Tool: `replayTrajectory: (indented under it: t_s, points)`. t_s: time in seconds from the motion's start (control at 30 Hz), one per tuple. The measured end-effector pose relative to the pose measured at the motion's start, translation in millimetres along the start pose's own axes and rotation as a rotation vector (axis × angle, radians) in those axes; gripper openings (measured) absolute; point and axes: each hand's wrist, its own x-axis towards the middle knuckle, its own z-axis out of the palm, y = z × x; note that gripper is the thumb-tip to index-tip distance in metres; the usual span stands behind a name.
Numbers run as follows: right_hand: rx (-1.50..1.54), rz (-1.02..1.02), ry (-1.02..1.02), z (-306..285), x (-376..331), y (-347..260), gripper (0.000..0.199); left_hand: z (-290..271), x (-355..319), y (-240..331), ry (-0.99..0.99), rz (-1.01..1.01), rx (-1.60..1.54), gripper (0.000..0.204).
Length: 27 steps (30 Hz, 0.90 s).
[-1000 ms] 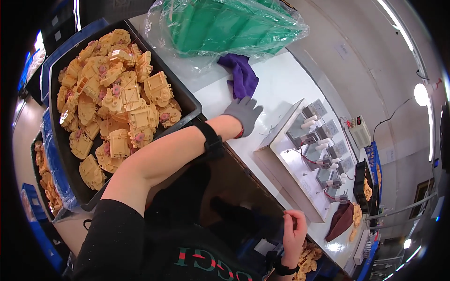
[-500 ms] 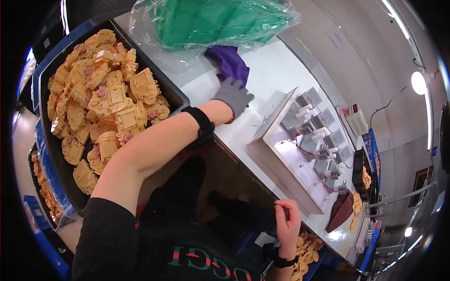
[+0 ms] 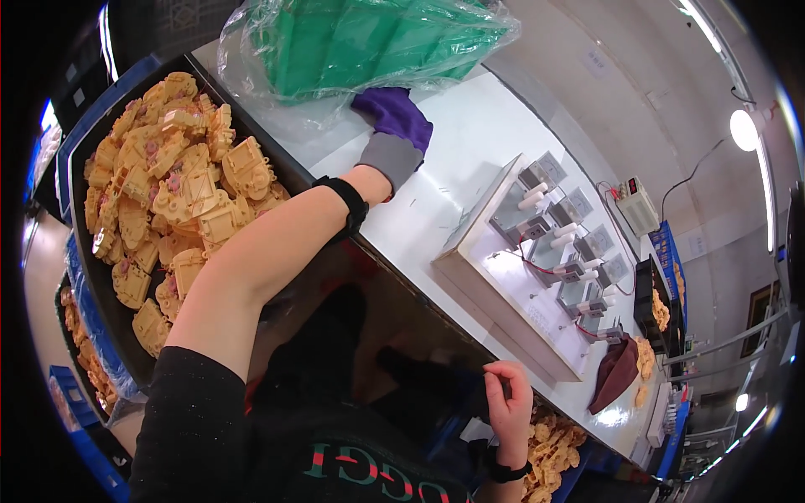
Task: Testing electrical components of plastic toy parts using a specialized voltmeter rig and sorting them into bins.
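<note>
My left hand point(image 3: 391, 154), in a grey glove, reaches out over the white bench. A purple cloth point(image 3: 397, 113) covers its fingers, so their grip is hidden. Close to my body, my right hand point(image 3: 508, 404) is bare and held above the bench's front edge. Its fingers are curled, thumb and forefinger close together, with nothing visible between them. Beyond the cloth lies a green object point(image 3: 352, 46) wrapped in clear plastic. To the right of my left hand stands a white box-shaped fixture point(image 3: 520, 298) carrying several metal clamps with white handles and red wires.
A black bin point(image 3: 289, 172) heaped with yellow plastic housings point(image 3: 189, 180) stands at the left. A dark red cloth point(image 3: 615, 373) lies past the fixture's right end. More yellow parts point(image 3: 553, 448) sit below my right hand. A small power supply point(image 3: 637, 210) is at the bench's back.
The purple cloth now covers my left fingers, which showed in grey before. My right hand keeps its curled shape. The whole view has shifted slightly.
</note>
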Motion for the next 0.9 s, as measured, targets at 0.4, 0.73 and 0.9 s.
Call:
replayTrajectory:
  t_s: [0.4,0.73,0.9]
  points:
    - [0.066,0.166,0.047,-7,-17,16,0.009,-31,7,46,-0.571,0.047,-0.318,0.029]
    - [0.071,0.210,0.020,-11,-24,14,0.008,-42,16,29,-0.605,0.203,-0.582,0.065]
    - [0.065,0.218,0.001,-7,-20,15,0.008,-25,3,43,-0.690,0.254,-0.606,0.092]
